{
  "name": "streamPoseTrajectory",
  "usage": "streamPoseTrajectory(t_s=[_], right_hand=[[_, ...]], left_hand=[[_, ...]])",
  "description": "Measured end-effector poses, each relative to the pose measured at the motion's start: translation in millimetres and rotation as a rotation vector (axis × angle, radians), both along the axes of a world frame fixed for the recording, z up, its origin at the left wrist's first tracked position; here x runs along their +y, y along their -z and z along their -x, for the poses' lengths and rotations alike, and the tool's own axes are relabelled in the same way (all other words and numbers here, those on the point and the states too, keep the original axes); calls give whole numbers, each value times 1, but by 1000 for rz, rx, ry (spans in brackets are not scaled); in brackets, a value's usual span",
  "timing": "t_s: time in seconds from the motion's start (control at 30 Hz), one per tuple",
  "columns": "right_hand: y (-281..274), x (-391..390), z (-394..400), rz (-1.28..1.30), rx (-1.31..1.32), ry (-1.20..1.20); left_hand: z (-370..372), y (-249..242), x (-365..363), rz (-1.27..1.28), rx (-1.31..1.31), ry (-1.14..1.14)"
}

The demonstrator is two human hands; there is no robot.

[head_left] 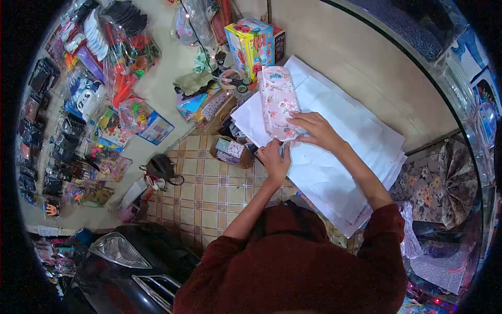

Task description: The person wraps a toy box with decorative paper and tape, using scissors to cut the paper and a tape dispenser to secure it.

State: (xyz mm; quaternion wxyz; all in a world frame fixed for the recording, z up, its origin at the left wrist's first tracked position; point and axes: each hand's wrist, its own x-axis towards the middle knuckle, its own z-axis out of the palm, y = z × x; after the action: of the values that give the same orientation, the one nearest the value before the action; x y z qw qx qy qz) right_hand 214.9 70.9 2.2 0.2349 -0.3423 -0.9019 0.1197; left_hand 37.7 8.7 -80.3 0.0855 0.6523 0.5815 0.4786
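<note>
A long box wrapped in pink floral gift paper (278, 99) lies on a stack of large white paper sheets (334, 152). My right hand (318, 131) rests on the near right end of the wrapped box, fingers stretched out over the paper and thumb toward the end. At that same near end my left hand (274, 159) has its fingertips closed against the paper's edge. Exactly what the left fingertips pinch is partly hidden.
Scissors (238, 82) and a tape roll (228, 78) lie left of the wrapped box. Behind stands a colourful carton (251, 47). An open cardboard box (230, 150) holds small packets. Packaged goods (125, 78) line the left; a black motorbike (120, 267) stands at lower left.
</note>
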Motion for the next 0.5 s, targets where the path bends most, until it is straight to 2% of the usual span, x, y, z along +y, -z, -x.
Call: streamPoseTrajectory(t_s=[0.4, 0.5], right_hand=[[16, 2, 0, 116, 135, 33], [15, 1, 1, 100, 140, 27]], left_hand=[[10, 0, 8, 84, 18, 30], [11, -15, 6, 15, -90, 66]])
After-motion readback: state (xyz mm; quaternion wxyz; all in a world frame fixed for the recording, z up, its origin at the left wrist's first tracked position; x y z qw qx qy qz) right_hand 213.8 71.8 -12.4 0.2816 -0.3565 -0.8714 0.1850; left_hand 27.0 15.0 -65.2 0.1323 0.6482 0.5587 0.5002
